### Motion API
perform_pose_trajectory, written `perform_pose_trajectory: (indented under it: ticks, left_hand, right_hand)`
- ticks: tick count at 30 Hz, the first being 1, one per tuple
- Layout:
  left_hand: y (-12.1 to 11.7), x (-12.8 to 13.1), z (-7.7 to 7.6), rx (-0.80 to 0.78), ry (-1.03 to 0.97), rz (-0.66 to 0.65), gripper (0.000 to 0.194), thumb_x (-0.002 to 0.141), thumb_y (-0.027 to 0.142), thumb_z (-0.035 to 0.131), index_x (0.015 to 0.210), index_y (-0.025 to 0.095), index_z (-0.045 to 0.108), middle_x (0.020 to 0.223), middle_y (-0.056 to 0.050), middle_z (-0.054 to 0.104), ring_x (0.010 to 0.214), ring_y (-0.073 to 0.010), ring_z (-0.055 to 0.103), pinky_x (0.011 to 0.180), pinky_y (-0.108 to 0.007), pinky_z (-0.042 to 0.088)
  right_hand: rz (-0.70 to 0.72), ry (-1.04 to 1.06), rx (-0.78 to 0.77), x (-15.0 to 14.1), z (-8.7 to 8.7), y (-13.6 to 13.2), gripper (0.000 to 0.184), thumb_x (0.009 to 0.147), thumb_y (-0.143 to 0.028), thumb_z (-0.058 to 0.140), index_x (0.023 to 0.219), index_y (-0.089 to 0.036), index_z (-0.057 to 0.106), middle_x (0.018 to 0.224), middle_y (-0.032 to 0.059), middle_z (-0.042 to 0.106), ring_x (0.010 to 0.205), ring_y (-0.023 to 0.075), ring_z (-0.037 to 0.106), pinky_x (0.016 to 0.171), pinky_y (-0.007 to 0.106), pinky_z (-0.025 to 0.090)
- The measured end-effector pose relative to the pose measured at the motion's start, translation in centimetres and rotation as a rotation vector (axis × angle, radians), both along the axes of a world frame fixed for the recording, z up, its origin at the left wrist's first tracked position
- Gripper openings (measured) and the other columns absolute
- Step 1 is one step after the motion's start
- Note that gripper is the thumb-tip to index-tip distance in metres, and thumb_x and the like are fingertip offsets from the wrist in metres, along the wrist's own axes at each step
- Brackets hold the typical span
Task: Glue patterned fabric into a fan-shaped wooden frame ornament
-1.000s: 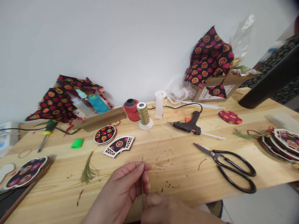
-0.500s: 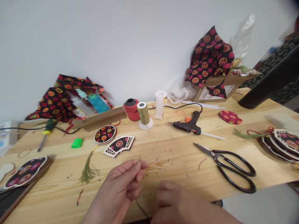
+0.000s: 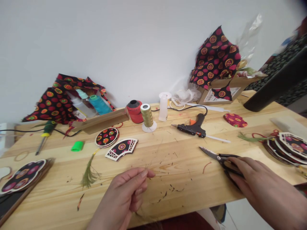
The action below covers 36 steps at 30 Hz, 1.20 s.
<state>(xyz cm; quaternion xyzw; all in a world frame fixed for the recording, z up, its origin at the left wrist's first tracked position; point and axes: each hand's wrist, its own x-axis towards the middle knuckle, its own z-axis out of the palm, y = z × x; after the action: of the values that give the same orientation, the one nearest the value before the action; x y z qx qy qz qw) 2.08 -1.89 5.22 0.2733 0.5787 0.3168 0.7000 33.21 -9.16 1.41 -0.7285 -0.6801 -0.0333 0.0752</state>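
Observation:
My left hand is closed in a pinch at the front middle of the table. Thin olive thread just shows above its fingertips, and the rest is mostly hidden by the hand. Over at the right, my right hand grips the black handles of a pair of scissors. The blades lie on the wood, pointing to the back left. Ahead of my left hand are a fan-shaped fabric piece with a pale wooden frame and a round ornament with an olive tassel.
At the back stand a gold thread spool, a red spool and a white plastic tube. A glue gun lies centre right. Stacked ornaments sit far right, near a dark cylinder. Another person's patterned clothing shows behind.
My right hand let go of the olive thread below my left hand and moved right onto the scissors' handles. My left hand kept its pinch, shifting slightly.

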Motion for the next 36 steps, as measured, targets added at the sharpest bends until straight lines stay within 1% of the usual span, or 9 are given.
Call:
perform_pose_trajectory:
  ticks: [5,10,16,20,22,25,27,32,36]
  left_hand:
    - [-0.3,0.3,0.5,0.040,0.019,0.016,0.028,0.064,0.039,0.078,0.075,0.013,0.073,0.053,0.008,0.036,0.046,-0.0036,0.021,0.042,-0.017,0.015]
    - [-0.3,0.4,0.5,0.037,0.039,0.009,0.030,0.063,0.040,0.078,0.075,0.013,0.073,0.051,0.009,0.033,0.045,-0.0032,0.021,0.041,-0.016,0.015]
    - [-0.5,0.9,0.7,0.084,0.070,0.013,0.029,0.065,0.040,0.077,0.075,0.013,0.073,0.049,0.009,0.032,0.044,-0.0031,0.022,0.041,-0.016,0.016]
    - [-0.4,0.7,0.4,0.081,0.074,0.019,0.029,0.064,0.039,0.077,0.077,0.013,0.073,0.050,0.008,0.035,0.044,-0.0029,0.024,0.042,-0.016,0.016]
    - [-0.4,0.4,0.3,0.079,0.065,0.018,0.029,0.064,0.039,0.078,0.076,0.013,0.073,0.050,0.008,0.037,0.043,-0.0031,0.024,0.041,-0.016,0.016]
    - [-0.3,-0.1,0.2,0.081,0.064,0.020,0.032,0.063,0.043,0.079,0.076,0.014,0.072,0.051,0.007,0.039,0.044,-0.0041,0.026,0.041,-0.017,0.018]
    - [-0.2,-0.3,0.2,0.095,0.069,0.019,0.033,0.063,0.044,0.079,0.077,0.014,0.072,0.052,0.007,0.040,0.046,-0.0047,0.027,0.042,-0.017,0.018]
    - [-0.6,-0.5,0.1,0.131,0.081,-0.045,0.032,0.064,0.046,0.077,0.076,0.016,0.072,0.052,0.006,0.040,0.046,-0.0058,0.025,0.042,-0.018,0.018]
    - [-0.9,-0.6,-0.1,0.184,0.111,-0.115,0.030,0.066,0.046,0.074,0.074,0.017,0.071,0.050,0.007,0.038,0.046,-0.0069,0.024,0.042,-0.020,0.018]
  right_hand:
    - [-0.067,0.082,-0.119,0.5,0.7,0.1,0.038,0.084,-0.033,0.041,0.100,-0.010,0.066,0.096,0.0191,0.068,0.088,0.0350,0.066,0.080,0.052,0.053]
    - [-0.102,0.183,-0.189,-0.2,2.0,0.9,0.027,0.076,-0.027,0.047,0.091,-0.016,0.066,0.088,0.0174,0.066,0.074,0.0308,0.067,0.068,0.044,0.054]
    - [0.063,0.718,-0.370,-4.4,4.1,1.3,0.020,0.080,-0.023,0.050,0.097,-0.023,0.062,0.092,0.0062,0.068,0.081,0.0202,0.066,0.067,0.028,0.054]
    - [0.170,0.964,-0.436,-7.6,5.9,2.2,0.042,0.062,-0.014,0.067,0.103,-0.023,0.060,0.102,0.0035,0.068,0.090,0.0202,0.063,0.072,0.024,0.051]
    - [0.199,0.973,-0.504,-8.5,6.9,2.9,0.038,0.060,-0.013,0.070,0.096,-0.022,0.063,0.095,0.0017,0.069,0.086,0.0191,0.063,0.070,0.023,0.049]
    - [0.240,0.860,-0.616,-9.2,8.0,3.9,0.014,0.067,-0.016,0.064,0.079,-0.021,0.064,0.080,0.0001,0.069,0.071,0.0154,0.060,0.061,0.021,0.044]
    - [0.285,0.782,-0.632,-9.4,8.3,4.4,0.006,0.071,-0.018,0.060,0.074,-0.021,0.064,0.077,-0.0001,0.068,0.065,0.0141,0.057,0.057,0.022,0.040]
    - [0.329,0.714,-0.649,-9.8,7.8,5.1,0.009,0.074,-0.025,0.061,0.066,-0.020,0.063,0.071,0.0009,0.067,0.062,0.0138,0.054,0.055,0.022,0.036]
    - [0.357,0.749,-0.656,-10.5,7.3,5.4,0.013,0.074,-0.031,0.065,0.069,-0.019,0.064,0.069,0.0006,0.067,0.061,0.0131,0.053,0.055,0.022,0.036]
